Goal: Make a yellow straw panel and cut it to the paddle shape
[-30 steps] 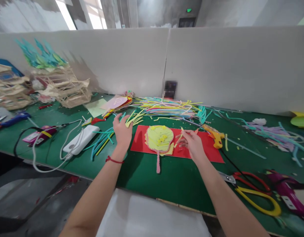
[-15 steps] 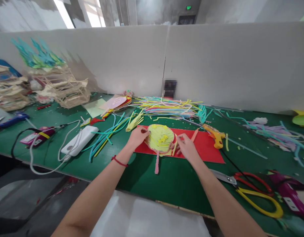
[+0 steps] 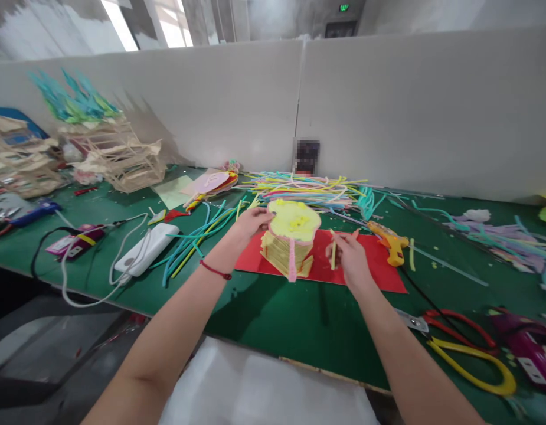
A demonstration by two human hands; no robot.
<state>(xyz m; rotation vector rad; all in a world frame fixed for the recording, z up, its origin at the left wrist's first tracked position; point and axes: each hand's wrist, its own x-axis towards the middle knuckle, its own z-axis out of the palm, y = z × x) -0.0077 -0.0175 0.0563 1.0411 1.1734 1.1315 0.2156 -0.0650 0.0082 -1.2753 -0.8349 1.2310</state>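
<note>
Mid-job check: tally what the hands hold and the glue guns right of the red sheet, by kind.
Fan: 1, in left hand
Yellow strip: 1, in right hand
Glue guns: 2, orange gun and purple gun
Total: 4

text readable: none | green lit sign high on the far wall: characters too small to make out | white label on purple glue gun: print blurred | label on pink device, left on counter: illegible
</note>
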